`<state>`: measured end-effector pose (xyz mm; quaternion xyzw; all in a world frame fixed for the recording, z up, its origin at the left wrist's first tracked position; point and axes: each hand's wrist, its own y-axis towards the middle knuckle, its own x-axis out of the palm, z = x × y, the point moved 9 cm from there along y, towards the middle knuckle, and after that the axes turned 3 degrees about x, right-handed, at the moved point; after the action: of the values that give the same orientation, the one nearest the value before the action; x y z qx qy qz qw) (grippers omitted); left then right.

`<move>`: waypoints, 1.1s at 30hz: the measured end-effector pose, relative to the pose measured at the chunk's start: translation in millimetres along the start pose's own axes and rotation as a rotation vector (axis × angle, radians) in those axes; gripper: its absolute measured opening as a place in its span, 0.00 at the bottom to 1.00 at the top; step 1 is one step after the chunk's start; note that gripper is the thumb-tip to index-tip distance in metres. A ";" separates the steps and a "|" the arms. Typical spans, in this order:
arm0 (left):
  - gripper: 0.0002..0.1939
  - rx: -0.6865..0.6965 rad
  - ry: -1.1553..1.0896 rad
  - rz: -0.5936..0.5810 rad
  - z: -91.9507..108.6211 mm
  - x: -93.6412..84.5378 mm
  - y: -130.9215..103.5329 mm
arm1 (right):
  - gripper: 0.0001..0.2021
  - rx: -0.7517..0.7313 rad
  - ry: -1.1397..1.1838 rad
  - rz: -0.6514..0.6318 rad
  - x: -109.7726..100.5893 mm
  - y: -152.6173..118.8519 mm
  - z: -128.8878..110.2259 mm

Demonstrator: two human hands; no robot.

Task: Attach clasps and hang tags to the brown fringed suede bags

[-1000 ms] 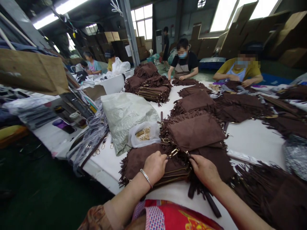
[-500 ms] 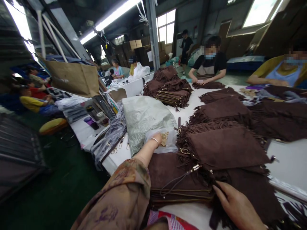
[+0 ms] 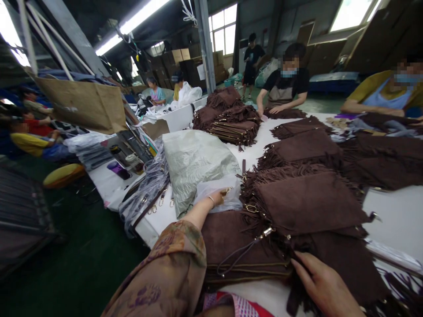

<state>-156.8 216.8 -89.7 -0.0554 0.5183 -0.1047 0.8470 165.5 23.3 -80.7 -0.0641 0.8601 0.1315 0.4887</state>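
My left hand [image 3: 218, 197] reaches over a small clear plastic bag [image 3: 233, 182], its fingers closed around a small gold-coloured piece [image 3: 228, 190]; the exact shape is too small to tell. Beneath that arm lies a stack of brown suede fringed bags [image 3: 228, 237] with zipped edges. On them rests a thin wrist loop [image 3: 238, 252] with a silver clasp. My right hand [image 3: 325, 281] pinches the dark brown edge of a fringed bag at the near side of the pile. Another brown fringed bag [image 3: 307, 198] lies flat above it, gold clip at its left corner.
A large pale plastic sack [image 3: 198, 163] sits behind my left hand. Plastic-wrapped straps [image 3: 150, 185] lie to its left. More fringed bags are piled at the back [image 3: 231, 114]. Across the white table [image 3: 393, 215], two masked people handle brown pieces.
The view has shifted slightly. My left hand has turned over the small plastic bag, and the tan and gold contents show less. My right hand keeps its pinch on the brown edge.
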 end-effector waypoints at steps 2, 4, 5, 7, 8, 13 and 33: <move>0.10 -0.013 -0.091 0.023 -2.3 -7.7 -3.5 | 0.16 0.002 -0.006 0.002 -2.0 -1.7 1.5; 0.11 0.005 -0.200 0.043 -1.6 -19.9 -12.1 | 0.16 0.010 -0.016 0.021 -6.3 -6.3 6.2; 0.11 0.022 -0.256 0.060 -0.4 -27.9 -18.8 | 0.16 0.012 -0.018 0.031 -8.9 -9.0 8.3; 0.13 0.060 -0.368 0.103 2.3 -45.4 -36.4 | 0.16 0.016 -0.009 0.062 -16.7 -13.4 9.6; 0.15 0.072 -0.420 0.125 3.6 -53.9 -46.9 | 0.16 0.022 0.001 0.089 -22.7 -14.6 8.3; 0.18 0.046 -0.962 0.147 20.7 -74.5 -101.7 | 0.19 0.120 0.234 0.166 -56.3 -9.5 -20.0; 0.14 0.928 -0.762 -0.397 237.1 19.5 -270.1 | 0.15 0.678 1.492 -0.038 -37.2 -10.0 -72.4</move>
<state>30.3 -53.8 56.4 0.1893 0.0608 -0.4465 0.8724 127.4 -7.9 -15.1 0.0017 0.9507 -0.2212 -0.2172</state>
